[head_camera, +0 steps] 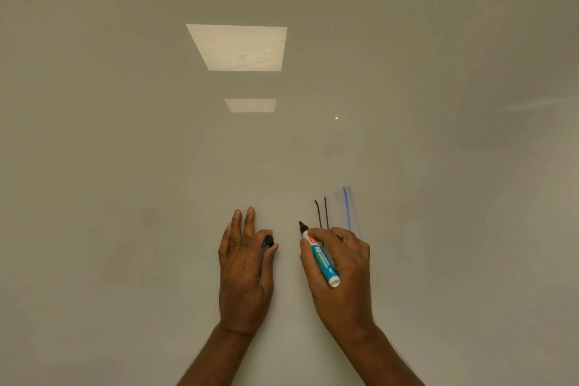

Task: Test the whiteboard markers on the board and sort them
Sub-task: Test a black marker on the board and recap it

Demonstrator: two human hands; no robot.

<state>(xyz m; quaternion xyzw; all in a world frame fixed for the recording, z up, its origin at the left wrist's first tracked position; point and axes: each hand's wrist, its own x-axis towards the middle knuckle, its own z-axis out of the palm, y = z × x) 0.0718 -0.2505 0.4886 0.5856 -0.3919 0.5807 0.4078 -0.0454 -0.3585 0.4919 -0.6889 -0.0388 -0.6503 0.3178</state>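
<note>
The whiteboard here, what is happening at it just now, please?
A person is working at the whiteboard. The right hand grips an uncapped marker with a blue and white barrel. Its dark tip points up, just left of two dark strokes on the board. The left hand pinches the black cap. Fainter blue strokes lie to the right of the dark ones. Whether the tip touches the board cannot be told.
</note>
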